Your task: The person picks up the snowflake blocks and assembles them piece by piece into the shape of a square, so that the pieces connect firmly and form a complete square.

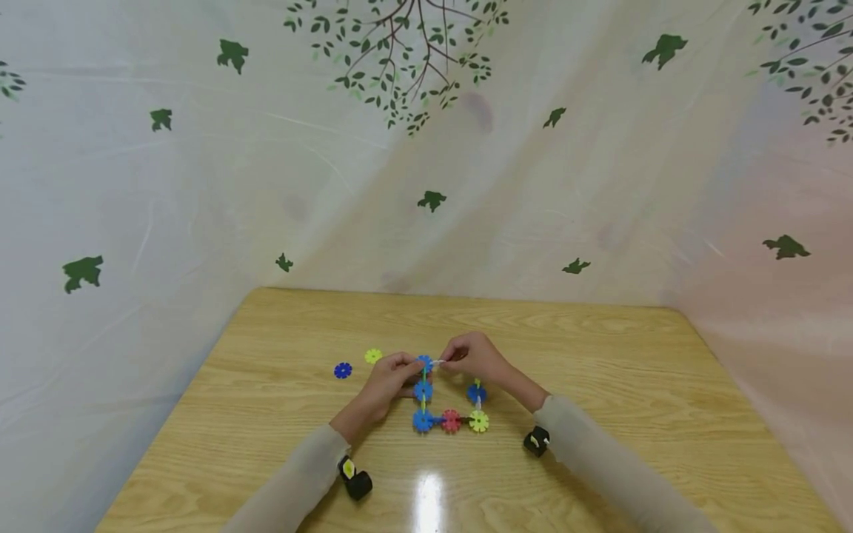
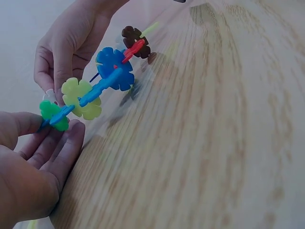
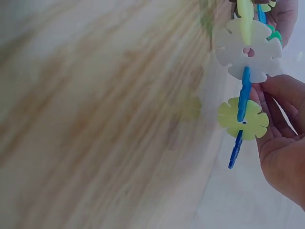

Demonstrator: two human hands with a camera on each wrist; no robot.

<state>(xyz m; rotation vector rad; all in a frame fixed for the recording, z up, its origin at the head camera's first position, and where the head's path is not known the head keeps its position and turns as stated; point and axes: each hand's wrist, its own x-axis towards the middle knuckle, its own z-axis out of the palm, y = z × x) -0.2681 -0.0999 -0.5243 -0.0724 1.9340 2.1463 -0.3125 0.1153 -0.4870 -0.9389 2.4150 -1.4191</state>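
Observation:
A chain of slotted plastic flower discs bends into a U over the table, with a red disc (image 1: 450, 421) in its near side and a yellow-green disc (image 1: 478, 422) at the near right corner. My left hand (image 1: 385, 386) pinches the blue disc (image 1: 424, 363) at the far left end between thumb and fingers. With thumb and fingertips, my right hand (image 1: 477, 357) holds a white disc (image 1: 437, 362) edge-on against that blue one. Whether their slots are engaged I cannot tell. In the right wrist view, a white disc (image 3: 263, 46) of the chain's right arm hangs near the right hand.
On the wooden table (image 1: 600, 355), a dark blue disc (image 1: 343, 370) and a yellow disc (image 1: 373, 356) lie loose left of the chain. A pale cloth (image 1: 360, 192) printed with leaves hangs behind the table's far edge. Each wrist carries a small black camera (image 1: 537, 441).

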